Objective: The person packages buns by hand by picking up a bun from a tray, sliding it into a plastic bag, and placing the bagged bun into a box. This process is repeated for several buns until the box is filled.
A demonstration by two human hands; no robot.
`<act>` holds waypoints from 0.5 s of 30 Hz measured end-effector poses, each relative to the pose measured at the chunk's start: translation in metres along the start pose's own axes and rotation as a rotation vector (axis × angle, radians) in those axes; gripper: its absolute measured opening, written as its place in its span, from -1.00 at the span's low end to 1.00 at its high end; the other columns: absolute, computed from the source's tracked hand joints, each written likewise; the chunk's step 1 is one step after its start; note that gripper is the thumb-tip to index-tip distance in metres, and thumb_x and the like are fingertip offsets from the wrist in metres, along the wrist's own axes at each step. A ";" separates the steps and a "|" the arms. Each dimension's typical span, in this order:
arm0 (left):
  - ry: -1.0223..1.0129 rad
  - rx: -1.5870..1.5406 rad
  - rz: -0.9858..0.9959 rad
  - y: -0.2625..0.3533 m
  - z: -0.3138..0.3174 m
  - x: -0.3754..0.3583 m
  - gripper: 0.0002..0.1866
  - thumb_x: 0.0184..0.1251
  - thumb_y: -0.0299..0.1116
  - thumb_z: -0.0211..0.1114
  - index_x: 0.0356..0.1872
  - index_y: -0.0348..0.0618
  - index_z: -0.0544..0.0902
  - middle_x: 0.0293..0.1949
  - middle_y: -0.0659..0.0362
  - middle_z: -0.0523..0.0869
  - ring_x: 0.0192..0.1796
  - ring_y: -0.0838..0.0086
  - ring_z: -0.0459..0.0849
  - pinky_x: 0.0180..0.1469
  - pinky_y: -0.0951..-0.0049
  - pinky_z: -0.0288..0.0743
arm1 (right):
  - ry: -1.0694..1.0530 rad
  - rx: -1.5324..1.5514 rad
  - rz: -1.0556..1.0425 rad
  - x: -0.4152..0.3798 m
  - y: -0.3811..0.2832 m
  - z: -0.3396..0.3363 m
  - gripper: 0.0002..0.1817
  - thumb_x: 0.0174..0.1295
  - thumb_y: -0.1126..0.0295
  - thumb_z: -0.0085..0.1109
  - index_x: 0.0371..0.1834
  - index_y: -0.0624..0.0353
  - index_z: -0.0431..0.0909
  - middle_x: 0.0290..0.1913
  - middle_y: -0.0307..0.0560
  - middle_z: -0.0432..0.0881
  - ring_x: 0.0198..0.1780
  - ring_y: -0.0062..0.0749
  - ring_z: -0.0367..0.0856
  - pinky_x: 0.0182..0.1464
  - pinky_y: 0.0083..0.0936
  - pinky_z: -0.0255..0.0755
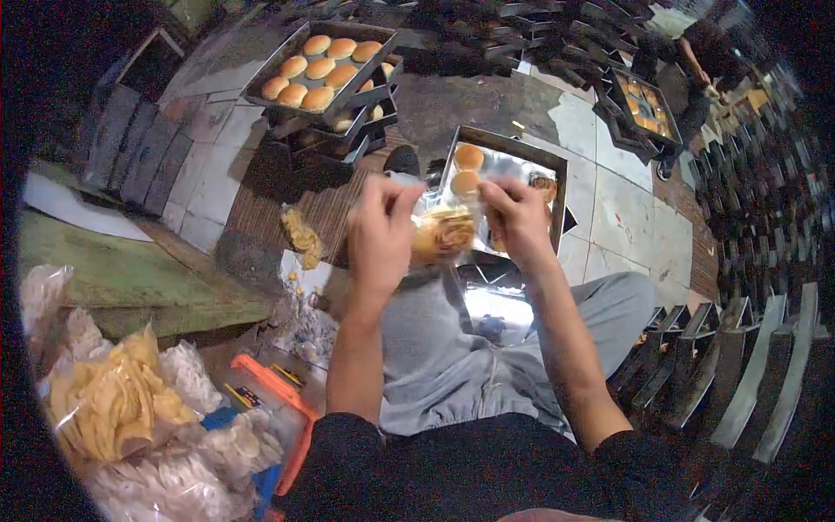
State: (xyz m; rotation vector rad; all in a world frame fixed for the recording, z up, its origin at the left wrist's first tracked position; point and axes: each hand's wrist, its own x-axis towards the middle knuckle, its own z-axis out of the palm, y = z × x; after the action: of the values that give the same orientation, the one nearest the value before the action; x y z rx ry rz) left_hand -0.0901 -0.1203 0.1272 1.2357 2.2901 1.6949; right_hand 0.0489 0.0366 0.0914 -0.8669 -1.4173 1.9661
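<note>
L hand (380,230), R hand (517,216): grip pinched on bagged roll (450,233), part-blocking tray (511,163) w/ buns (468,157); stacked trays (362,76) fwd-L.

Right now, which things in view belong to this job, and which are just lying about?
Likely in the job: swirled roll between left hand and right hand, front tray, its buns, stacked trays.

Apparently lying about: yellow clump, orange plastic piece.
</note>
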 end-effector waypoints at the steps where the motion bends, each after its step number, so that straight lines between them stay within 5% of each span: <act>1: 0.000 -0.023 -0.014 -0.008 -0.006 -0.010 -0.74 0.44 -0.33 0.44 -0.27 -0.28 0.56 -0.44 0.07 0.70 -0.43 0.39 0.66 -0.33 0.37 0.50 | -0.022 -0.109 0.035 0.004 0.028 -0.020 -0.74 0.42 0.26 0.33 -0.19 0.28 0.71 -0.45 -0.27 0.63 -0.60 -0.69 0.40 -0.59 -0.65 0.23; 3: -0.024 -0.042 -0.158 -0.021 -0.013 -0.042 -0.74 0.44 -0.33 0.44 -0.28 -0.28 0.57 -0.46 0.11 0.69 -0.44 0.46 0.64 -0.34 0.40 0.49 | -0.082 -0.230 -0.049 -0.022 0.051 -0.020 -0.76 0.41 0.29 0.35 -0.20 0.30 0.71 -0.44 -0.21 0.65 -0.60 -0.63 0.45 -0.61 -0.61 0.29; 5: -0.058 -0.066 -0.317 -0.030 -0.016 -0.057 -0.74 0.45 -0.32 0.44 -0.29 -0.28 0.57 -0.49 0.15 0.68 -0.44 0.53 0.62 -0.34 0.43 0.48 | -0.072 0.070 0.186 -0.038 0.085 -0.021 -0.79 0.36 0.34 0.42 -0.21 0.29 0.72 -0.45 -0.18 0.64 -0.58 -0.57 0.51 -0.61 -0.60 0.31; 9: -0.029 -0.129 -0.463 -0.016 -0.021 -0.043 -0.75 0.45 -0.34 0.44 -0.31 -0.29 0.60 -0.51 0.22 0.64 -0.43 0.64 0.53 -0.35 0.49 0.45 | -0.008 0.143 0.074 -0.041 0.048 -0.011 -0.76 0.30 0.31 0.47 -0.18 0.28 0.72 -0.43 -0.23 0.68 -0.54 -0.65 0.53 -0.56 -0.62 0.32; 11: 0.023 -0.117 -0.208 0.002 -0.022 -0.021 -0.78 0.45 -0.35 0.43 -0.30 -0.28 0.61 -0.49 0.22 0.65 -0.43 0.64 0.52 -0.35 0.48 0.44 | 0.024 0.078 -0.030 -0.030 0.010 -0.003 -0.76 0.27 0.32 0.47 -0.17 0.28 0.73 -0.41 -0.24 0.68 -0.54 -0.66 0.50 -0.52 -0.64 0.33; 12: 0.013 -0.116 -0.124 -0.006 -0.016 -0.014 -0.77 0.46 -0.34 0.41 -0.28 -0.27 0.59 -0.45 0.12 0.68 -0.43 0.46 0.60 -0.32 0.35 0.47 | -0.024 0.010 -0.008 -0.023 -0.005 0.000 -0.76 0.28 0.30 0.46 -0.20 0.28 0.72 -0.42 -0.25 0.66 -0.53 -0.67 0.51 -0.52 -0.64 0.32; 15: -0.073 0.064 0.023 -0.018 0.008 0.002 -0.80 0.48 -0.39 0.38 -0.27 -0.26 0.56 -0.42 0.18 0.64 -0.33 0.52 0.57 -0.22 0.40 0.48 | -0.093 -0.082 -0.019 0.009 0.010 0.002 -0.75 0.31 0.27 0.43 -0.25 0.27 0.71 -0.45 -0.25 0.64 -0.51 -0.67 0.52 -0.53 -0.63 0.30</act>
State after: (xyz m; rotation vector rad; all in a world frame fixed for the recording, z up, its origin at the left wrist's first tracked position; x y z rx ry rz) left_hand -0.0987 -0.1145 0.1101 1.3183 2.3137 1.5674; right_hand 0.0406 0.0394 0.0807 -0.8037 -1.5630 1.9688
